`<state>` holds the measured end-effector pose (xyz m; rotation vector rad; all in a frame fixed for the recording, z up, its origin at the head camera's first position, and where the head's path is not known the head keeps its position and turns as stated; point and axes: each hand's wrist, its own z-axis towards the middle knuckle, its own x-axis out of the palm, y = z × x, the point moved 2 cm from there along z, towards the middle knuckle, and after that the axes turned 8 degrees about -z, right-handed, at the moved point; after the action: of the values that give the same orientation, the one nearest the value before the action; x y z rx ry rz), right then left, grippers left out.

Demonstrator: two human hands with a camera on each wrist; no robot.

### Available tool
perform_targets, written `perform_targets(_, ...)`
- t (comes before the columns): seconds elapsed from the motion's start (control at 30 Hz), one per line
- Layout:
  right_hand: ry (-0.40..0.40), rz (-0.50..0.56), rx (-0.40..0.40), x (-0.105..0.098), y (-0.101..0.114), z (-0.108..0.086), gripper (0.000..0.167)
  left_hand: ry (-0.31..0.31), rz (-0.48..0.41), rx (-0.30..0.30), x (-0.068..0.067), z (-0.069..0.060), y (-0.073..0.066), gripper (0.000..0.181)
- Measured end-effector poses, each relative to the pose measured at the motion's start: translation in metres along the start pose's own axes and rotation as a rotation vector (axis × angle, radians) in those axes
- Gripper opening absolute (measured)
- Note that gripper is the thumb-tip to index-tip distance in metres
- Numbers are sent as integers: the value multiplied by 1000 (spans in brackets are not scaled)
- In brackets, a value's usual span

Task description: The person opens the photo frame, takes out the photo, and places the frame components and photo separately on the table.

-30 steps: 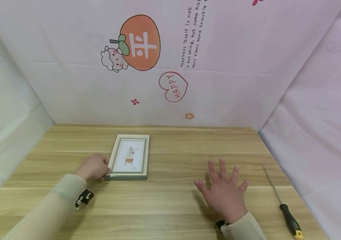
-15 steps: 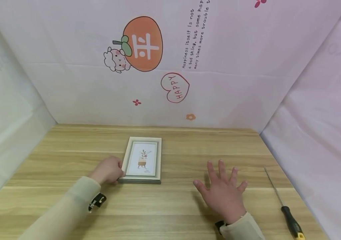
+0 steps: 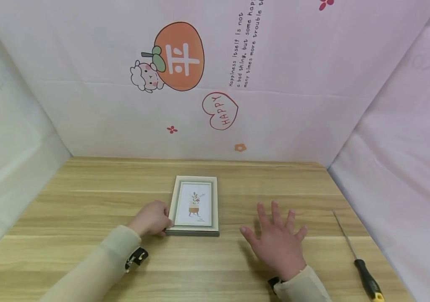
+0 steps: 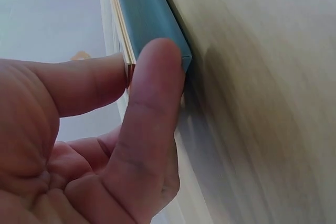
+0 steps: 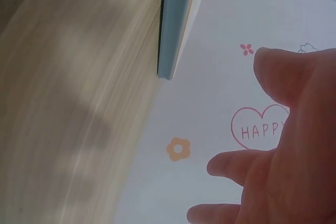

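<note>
In the head view, a rectangular picture frame (image 3: 195,204) with a cream border, a grey-green side and a print of a potted plant lies face up near the middle of the light wood-grain desk (image 3: 271,178). Its long axis runs away from the person. The left hand (image 3: 151,218) is the nearer one, its fingers gripping the near left corner, so the frame lies to the right of those fingers and stretches out beyond them. Desk surface lies between the frame's right side and the right hand (image 3: 277,245), whose fingers are straight and spread, holding nothing. The frame's far end stops short of the desk's back edge, where a white printed cloth (image 3: 294,75) rises. A long thin screwdriver (image 3: 367,279) with a black and yellow handle lies well apart, by the right edge.

In the left wrist view, thumb and index finger pinch the frame's corner, thumb at the cream face, finger along the blue-looking side.

In the right wrist view, the frame's side shows at the top, apart from the right hand, with wood running past it towards the cloth
</note>
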<state>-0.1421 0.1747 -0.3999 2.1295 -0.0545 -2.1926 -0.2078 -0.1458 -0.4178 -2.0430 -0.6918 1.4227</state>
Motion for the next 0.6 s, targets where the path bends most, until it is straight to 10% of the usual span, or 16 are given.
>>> perform_targets(0.6, -4, -15, -27, 9, 14, 4, 97, 0, -2, 10, 16, 6, -13, 21)
